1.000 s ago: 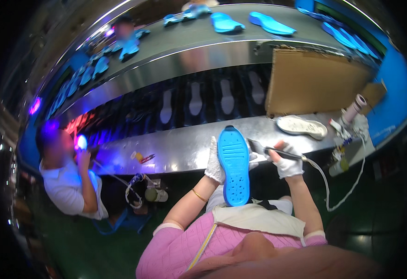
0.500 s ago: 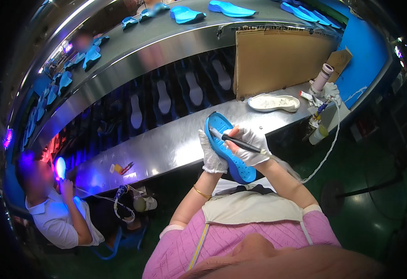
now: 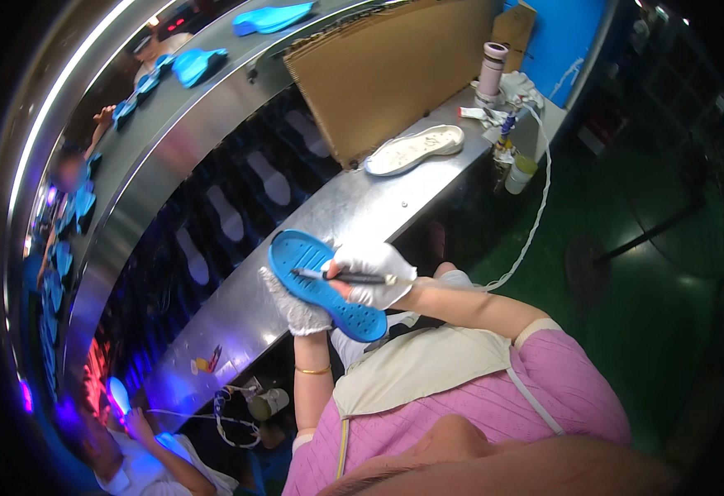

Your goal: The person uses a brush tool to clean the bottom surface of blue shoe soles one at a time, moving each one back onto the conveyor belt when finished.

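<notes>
A blue shoe sole (image 3: 300, 258) with small holes lies tilted across my lap edge, held from beneath by my left hand (image 3: 294, 307) in a white glove. My right hand (image 3: 372, 269), also gloved, grips a thin dark brush-like tool (image 3: 341, 277) whose tip rests on the sole's upper face. Both hands are just in front of the metal workbench (image 3: 312, 221).
A white sole (image 3: 414, 150) lies on the bench by a brown cardboard sheet (image 3: 387, 70). A pink cylinder (image 3: 492, 69), small bottles and a white cable sit at the bench's right end. White soles ride a dark conveyor (image 3: 213, 217); blue soles lie on the shelf above. Another person sits at lower left.
The view has swung toward the right. The sole has tipped from upright to lying flat across my left hand, and my right hand has brought the tool onto it.
</notes>
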A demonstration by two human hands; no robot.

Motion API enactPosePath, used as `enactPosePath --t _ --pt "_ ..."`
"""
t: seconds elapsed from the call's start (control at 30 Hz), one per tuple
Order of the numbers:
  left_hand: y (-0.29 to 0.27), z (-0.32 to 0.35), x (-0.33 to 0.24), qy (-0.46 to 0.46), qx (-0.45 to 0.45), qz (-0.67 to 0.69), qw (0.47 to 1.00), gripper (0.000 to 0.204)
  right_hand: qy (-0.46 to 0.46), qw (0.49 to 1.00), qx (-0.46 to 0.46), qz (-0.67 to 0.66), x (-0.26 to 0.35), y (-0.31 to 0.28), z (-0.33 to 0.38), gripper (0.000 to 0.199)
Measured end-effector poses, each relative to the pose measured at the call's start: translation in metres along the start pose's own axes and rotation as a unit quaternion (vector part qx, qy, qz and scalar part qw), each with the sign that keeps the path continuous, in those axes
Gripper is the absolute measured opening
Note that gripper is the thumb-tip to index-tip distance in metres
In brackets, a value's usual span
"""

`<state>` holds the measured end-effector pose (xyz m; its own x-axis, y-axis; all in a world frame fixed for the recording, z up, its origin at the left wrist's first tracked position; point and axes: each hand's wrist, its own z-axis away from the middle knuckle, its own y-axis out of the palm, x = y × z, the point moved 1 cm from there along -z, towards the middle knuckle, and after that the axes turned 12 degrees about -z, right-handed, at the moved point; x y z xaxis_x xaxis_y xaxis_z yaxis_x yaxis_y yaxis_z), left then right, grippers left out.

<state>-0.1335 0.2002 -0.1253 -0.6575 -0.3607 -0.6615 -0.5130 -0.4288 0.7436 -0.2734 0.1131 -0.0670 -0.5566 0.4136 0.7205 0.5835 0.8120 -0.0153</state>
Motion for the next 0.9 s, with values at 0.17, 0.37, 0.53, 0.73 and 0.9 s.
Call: enactPosePath --t 0.17,0.37,0.53,0.73,0.9 --pt "-0.002 -0.012 -0.004 -0.018 0.010 -0.056 0.998 0.073 0.042 0.996 0.063 -0.042 -0.011 -0.005 0.011 0.022" --pt "0.014 0.008 0.024 -0.188 0.165 -0.064 0.966 0.098 0.248 0.963 -0.062 -0.081 -0.022 -0.062 0.029 0.015" --pt "0.014 -0.006 0.041 -0.167 0.049 -0.235 0.956 0.091 0.289 0.946 -0.005 -0.144 -0.021 -0.069 0.035 0.011" --pt "0.018 -0.042 0.037 -0.079 0.115 -0.044 0.989 0.092 0.278 0.939 -0.065 -0.194 -0.024 -0.060 0.012 0.012" --pt "0.014 -0.066 0.032 -0.011 0.189 0.085 0.978 0.099 0.090 0.992 0.040 -0.080 -0.012 -0.047 -0.001 0.012"
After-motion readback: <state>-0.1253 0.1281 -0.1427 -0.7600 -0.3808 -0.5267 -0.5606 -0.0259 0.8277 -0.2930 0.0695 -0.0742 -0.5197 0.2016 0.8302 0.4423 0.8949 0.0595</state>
